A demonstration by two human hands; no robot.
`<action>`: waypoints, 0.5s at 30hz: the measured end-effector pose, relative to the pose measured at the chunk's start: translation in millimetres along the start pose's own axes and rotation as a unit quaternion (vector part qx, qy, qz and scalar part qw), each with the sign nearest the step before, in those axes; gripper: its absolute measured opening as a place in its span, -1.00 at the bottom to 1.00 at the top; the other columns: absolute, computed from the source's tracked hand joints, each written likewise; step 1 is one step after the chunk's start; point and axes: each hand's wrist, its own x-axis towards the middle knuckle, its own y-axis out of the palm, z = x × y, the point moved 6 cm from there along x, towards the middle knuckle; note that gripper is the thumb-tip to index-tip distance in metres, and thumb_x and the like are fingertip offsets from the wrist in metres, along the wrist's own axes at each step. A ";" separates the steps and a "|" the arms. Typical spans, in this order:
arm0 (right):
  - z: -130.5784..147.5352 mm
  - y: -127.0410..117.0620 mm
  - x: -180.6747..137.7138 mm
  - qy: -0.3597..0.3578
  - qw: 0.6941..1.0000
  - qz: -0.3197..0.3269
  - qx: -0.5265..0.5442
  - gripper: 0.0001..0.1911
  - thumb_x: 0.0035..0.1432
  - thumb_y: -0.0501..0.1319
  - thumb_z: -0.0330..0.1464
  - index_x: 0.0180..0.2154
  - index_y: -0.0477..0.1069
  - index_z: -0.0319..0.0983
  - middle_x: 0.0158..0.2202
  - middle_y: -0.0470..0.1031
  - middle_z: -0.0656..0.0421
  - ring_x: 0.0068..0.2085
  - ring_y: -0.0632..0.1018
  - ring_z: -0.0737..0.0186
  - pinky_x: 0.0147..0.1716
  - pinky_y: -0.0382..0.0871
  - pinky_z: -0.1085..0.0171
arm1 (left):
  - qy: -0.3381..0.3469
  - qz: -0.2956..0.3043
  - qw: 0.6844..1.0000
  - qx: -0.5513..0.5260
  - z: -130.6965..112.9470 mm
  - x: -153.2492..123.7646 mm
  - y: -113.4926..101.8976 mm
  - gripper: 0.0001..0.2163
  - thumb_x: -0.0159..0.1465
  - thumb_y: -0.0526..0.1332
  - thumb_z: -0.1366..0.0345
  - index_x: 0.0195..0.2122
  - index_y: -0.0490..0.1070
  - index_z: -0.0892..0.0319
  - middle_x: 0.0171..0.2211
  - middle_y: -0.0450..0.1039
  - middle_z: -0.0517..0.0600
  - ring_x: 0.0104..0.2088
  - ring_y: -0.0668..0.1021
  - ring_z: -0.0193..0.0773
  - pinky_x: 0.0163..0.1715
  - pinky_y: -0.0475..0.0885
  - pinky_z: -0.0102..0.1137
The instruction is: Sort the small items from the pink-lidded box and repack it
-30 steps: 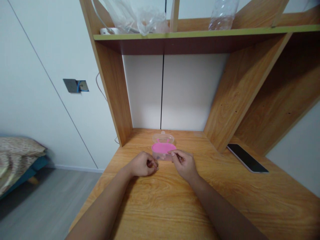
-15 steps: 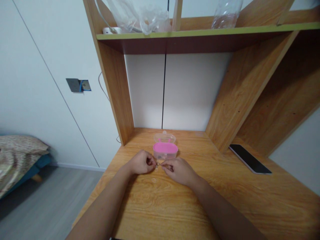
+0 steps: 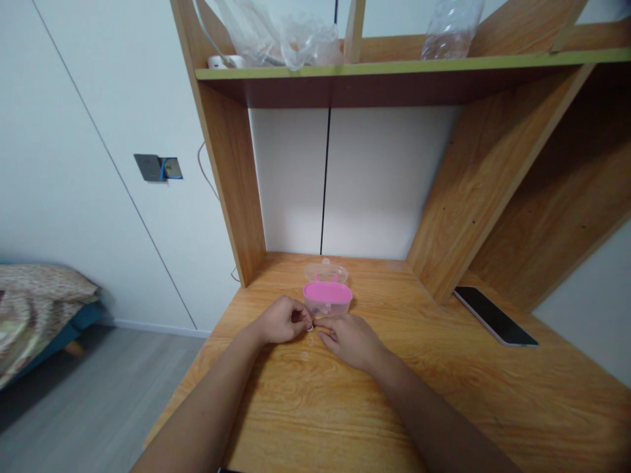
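My left hand is closed in a pinch, a tiny ring at its fingertips. Opposite it, my right hand stretches its index finger to the left fingertips, its thumb held apart and lower. Two thin clear rings, one nearer and one farther, lie on the wooden desk just in front of the fingers. Right behind my hands stands a small clear box with a pink inner lid. Its transparent outer cover is folded back.
A dark-screened tablet or phone lies on the desk at the right, by a slanted wooden panel. Overhead runs a shelf with a plastic bag and a clear bottle. A bed stands at the left.
My fingertips have come closer together around the small ring. The right thumb has parted from its index finger. A clear ring near the left fingertips is now plainer to see.
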 end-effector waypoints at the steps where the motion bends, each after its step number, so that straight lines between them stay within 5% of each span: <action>1: -0.1 0.6 0.1 0.000 1.000 0.003 -0.007 -0.71 0.18 0.20 -0.39 -0.14 0.61 0.00 -0.29 0.67 0.19 -0.38 0.60 0.17 -0.40 0.31 0.31 | -0.001 0.000 1.000 0.001 0.2 -0.3 0.1 -0.86 0.16 0.28 0.33 -0.39 0.61 0.29 -0.49 0.58 0.02 -0.51 0.47 -0.36 -0.48 0.32 -0.50; 7: -4.4 -0.3 -0.2 0.006 1.000 0.002 0.018 -0.81 0.13 0.25 -0.39 -0.29 0.63 -0.05 -0.45 0.63 0.23 -0.48 0.55 0.23 -0.45 0.28 0.33 | 0.003 0.010 1.000 -0.028 -4.0 -0.5 3.3 -0.81 0.11 0.33 0.31 -0.31 0.66 0.30 -0.38 0.65 0.09 -0.48 0.52 -0.33 -0.46 0.37 -0.48; 15: -6.5 0.0 0.3 0.037 0.999 -0.004 0.037 -0.91 0.14 0.35 -0.23 -0.32 0.58 -0.08 -0.48 0.59 0.26 -0.49 0.52 0.27 -0.49 0.19 0.35 | -0.012 0.005 0.996 -0.093 -12.1 -0.7 7.0 -0.87 0.03 0.36 0.37 -0.39 0.61 0.32 -0.48 0.59 0.04 -0.52 0.49 -0.37 -0.50 0.34 -0.51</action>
